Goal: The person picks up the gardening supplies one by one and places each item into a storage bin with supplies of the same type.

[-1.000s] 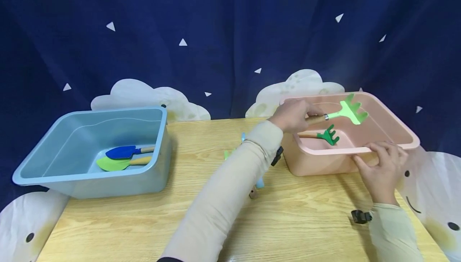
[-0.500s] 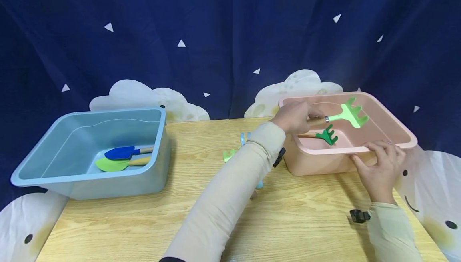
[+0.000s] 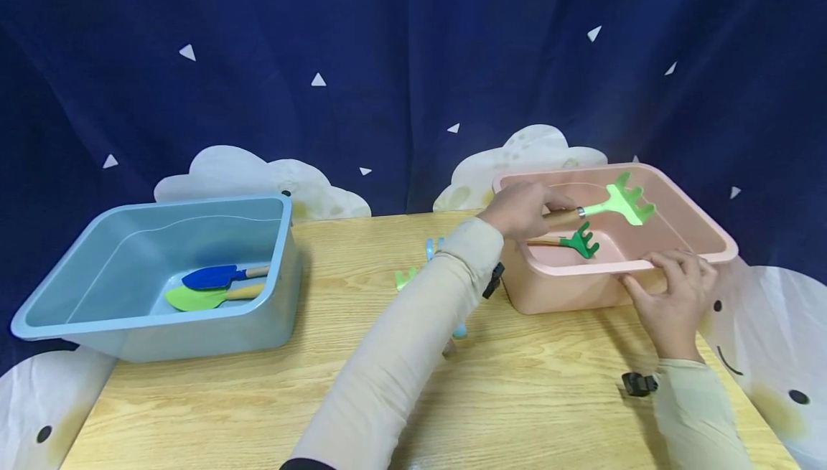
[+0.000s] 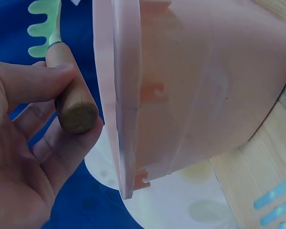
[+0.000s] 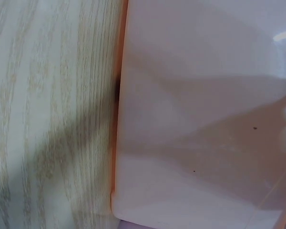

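Note:
My left hand (image 3: 522,209) pinches the wooden handle of a light green hand rake (image 3: 625,201), holding it above the pink bin (image 3: 581,290). In the left wrist view the thumb and fingers close round the handle (image 4: 74,90), beside the bin's rim. Down in the pink bin lies a dark green hand rake (image 3: 581,242), its handle partly hidden by the bin wall. My right hand (image 3: 675,301) grips the bin's front rim, thumb against the outer wall. The right wrist view shows only the bin's side (image 5: 190,124) and the table, without the fingers.
At the left stands a blue bin (image 3: 194,341) containing a blue trowel (image 3: 213,277) and a light green trowel (image 3: 194,298). Between the bins, partly covered by my left forearm, lie a light green rake (image 3: 403,278) and light blue tools (image 3: 431,246) on the wooden table (image 3: 517,398).
The whole scene has shifted slightly left in the view. The light green rake stays held over the pink bin, and the right hand keeps its place on the rim.

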### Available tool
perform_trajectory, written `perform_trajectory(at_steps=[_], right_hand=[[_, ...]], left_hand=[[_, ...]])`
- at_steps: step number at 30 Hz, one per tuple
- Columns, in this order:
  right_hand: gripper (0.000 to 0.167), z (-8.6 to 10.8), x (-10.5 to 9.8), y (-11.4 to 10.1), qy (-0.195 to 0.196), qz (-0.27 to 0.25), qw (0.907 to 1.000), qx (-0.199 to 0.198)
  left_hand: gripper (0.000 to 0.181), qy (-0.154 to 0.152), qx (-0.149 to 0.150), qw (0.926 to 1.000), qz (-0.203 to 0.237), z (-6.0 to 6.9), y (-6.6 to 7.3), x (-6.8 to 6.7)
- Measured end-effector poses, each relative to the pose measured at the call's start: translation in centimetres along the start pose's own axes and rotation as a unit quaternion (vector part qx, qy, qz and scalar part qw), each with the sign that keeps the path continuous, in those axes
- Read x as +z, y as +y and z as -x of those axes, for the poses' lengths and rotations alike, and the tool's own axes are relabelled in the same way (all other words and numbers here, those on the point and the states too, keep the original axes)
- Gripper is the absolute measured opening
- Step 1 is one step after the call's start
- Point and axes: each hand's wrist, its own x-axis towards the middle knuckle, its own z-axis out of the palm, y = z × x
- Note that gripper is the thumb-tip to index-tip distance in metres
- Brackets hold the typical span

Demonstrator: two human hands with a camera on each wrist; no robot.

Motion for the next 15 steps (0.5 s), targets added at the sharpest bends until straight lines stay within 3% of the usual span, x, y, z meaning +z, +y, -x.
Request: perform_trajectory(at_steps=[9,15], right_hand=[[0.088,-0.02,0.04,-0.09,-0.001,-0.001,1.0000,0.003],[0.088,-0.07,-0.03,-0.13,-0.006,0.004,0.9999,0.009]], left_hand=[[0.037,0.003,-0.009,0.9994,0.033,-0.08,-0.48,0.24],[0.053,-0.014,-0.009,0.9984,0.053,-0.27,-0.68,0.45]])
